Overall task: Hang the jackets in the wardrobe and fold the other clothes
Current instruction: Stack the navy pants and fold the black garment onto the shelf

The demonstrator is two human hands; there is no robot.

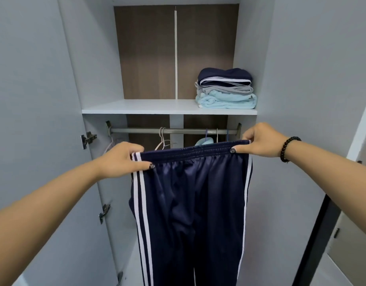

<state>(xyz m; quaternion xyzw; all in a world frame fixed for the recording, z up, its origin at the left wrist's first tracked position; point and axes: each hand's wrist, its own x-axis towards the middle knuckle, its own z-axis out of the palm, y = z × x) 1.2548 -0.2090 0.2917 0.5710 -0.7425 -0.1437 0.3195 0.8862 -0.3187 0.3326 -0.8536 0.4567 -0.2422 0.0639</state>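
Note:
Navy track pants (190,203) with white side stripes hang straight down in front of the open wardrobe. My left hand (121,159) pinches the left end of the elastic waistband, and my right hand (258,142) pinches the right end. The waistband is stretched flat between them, just below the hanging rail (171,131). On the shelf (136,107) above sits a stack of folded clothes (226,89): navy on top, grey in the middle, light blue at the bottom.
Several empty hangers (162,141) hang on the rail, with a light blue garment (203,142) partly hidden behind the pants. Open wardrobe doors (33,100) stand at both sides. The left part of the shelf is bare.

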